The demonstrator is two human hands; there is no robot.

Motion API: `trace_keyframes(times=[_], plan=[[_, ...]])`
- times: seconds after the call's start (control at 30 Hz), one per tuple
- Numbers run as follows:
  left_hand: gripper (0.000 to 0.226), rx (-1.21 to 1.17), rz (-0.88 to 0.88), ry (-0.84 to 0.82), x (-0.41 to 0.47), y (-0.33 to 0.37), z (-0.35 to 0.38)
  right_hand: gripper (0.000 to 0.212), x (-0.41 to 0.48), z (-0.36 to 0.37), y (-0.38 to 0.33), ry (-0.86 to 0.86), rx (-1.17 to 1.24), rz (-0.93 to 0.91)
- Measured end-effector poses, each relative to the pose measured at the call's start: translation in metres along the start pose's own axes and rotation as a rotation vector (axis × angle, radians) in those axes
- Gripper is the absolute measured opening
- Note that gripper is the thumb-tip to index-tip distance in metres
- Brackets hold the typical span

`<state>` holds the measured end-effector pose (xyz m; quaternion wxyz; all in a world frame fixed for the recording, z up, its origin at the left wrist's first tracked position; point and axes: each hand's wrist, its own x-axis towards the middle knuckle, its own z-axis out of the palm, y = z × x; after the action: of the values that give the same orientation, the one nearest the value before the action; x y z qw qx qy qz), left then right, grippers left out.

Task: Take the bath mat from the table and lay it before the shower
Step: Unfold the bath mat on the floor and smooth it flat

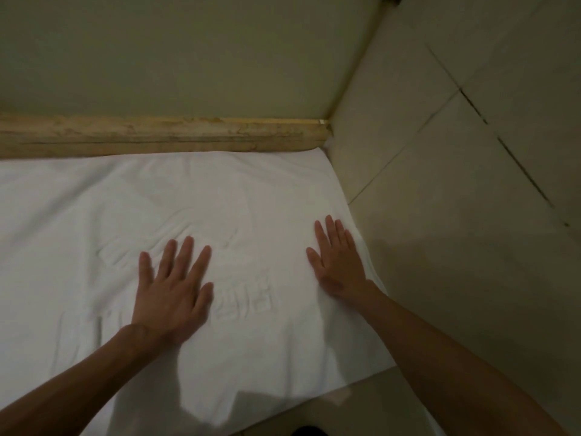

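Observation:
The white bath mat lies spread flat on the floor, its far edge against a worn stone threshold. Raised lettering shows in its middle. My left hand rests palm down on the centre of the mat, fingers spread. My right hand presses flat near the mat's right edge, fingers together. Neither hand grips anything. The mat's left part runs out of view.
Beyond the threshold is a smooth pale floor. A tiled wall with dark grout lines rises on the right, meeting the threshold at a corner. Bare floor tile shows at the bottom near the mat's front edge.

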<state>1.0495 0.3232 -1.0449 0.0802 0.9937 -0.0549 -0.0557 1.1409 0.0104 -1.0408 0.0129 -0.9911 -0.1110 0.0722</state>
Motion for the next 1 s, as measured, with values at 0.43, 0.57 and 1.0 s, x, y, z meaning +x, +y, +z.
trace_keyframes(times=[0.43, 0.57, 1.0], plan=[[0.067, 0.041, 0.012, 0.006, -0.001, -0.006, 0.002, 0.065, -0.018, 0.002, 0.004, 0.015, -0.013, 0.137], [0.067, 0.077, 0.018, 0.001, -0.002, -0.012, 0.002, 0.071, -0.023, 0.007, -0.002, -0.032, 0.027, 0.131], [0.065, 0.033, 0.017, 0.008, -0.005, -0.014, 0.001, 0.073, -0.027, 0.008, -0.003, -0.065, 0.025, 0.144]])
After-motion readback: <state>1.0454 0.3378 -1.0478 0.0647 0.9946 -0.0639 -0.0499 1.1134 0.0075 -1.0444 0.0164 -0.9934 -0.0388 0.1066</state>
